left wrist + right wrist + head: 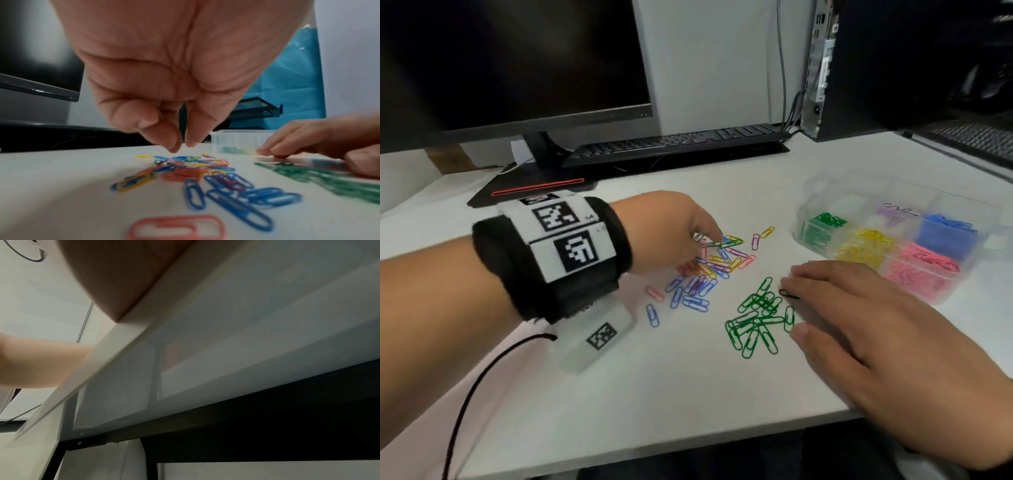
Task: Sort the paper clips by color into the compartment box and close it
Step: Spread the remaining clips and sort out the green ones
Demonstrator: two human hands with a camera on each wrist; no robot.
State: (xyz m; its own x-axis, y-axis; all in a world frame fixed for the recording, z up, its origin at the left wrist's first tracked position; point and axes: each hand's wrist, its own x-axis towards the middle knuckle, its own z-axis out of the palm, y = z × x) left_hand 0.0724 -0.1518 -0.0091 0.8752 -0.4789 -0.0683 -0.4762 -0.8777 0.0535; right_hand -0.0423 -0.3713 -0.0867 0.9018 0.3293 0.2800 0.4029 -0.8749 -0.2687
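Left hand (671,229): fingertips (174,146) bunched together, just above the mixed clips (717,260); whether a clip is pinched cannot be told. Right hand (859,308): fingers flat, touching the green clips (756,318). Box (811,202): far right, open, partly filled. Right wrist view shows only the table edge (86,374).

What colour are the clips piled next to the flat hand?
Green. The pile of green clips beside the right hand shows best in the head view.
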